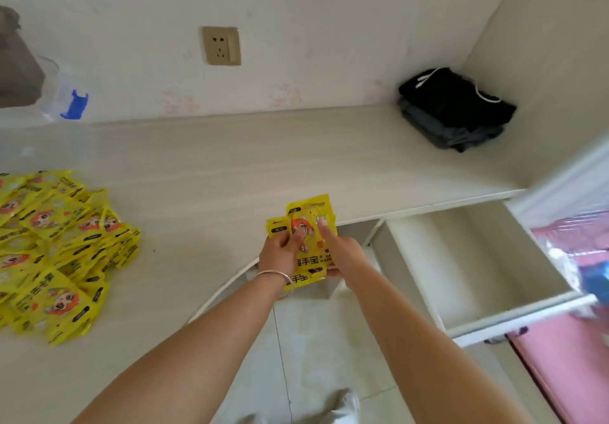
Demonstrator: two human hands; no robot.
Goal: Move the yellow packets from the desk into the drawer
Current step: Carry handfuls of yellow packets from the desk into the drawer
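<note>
A small stack of yellow packets point(311, 222) with a cartoon face is held over the desk's front edge. My left hand point(280, 252) grips it from the left with the thumb on top. My right hand point(339, 249) grips it from the right, thumb pressed on the front. A large heap of the same yellow packets point(56, 245) lies on the pale desk point(230, 166) at the left. The white drawer point(468, 268) stands pulled open at the right, below the desk top, and its inside looks bare.
Folded black and grey clothes point(454, 110) lie in the desk's far right corner. A clear plastic container with a blue clip point(66, 100) stands at the far left. A wall socket point(221, 45) is above. Pink bedding point(573, 341) lies at the right.
</note>
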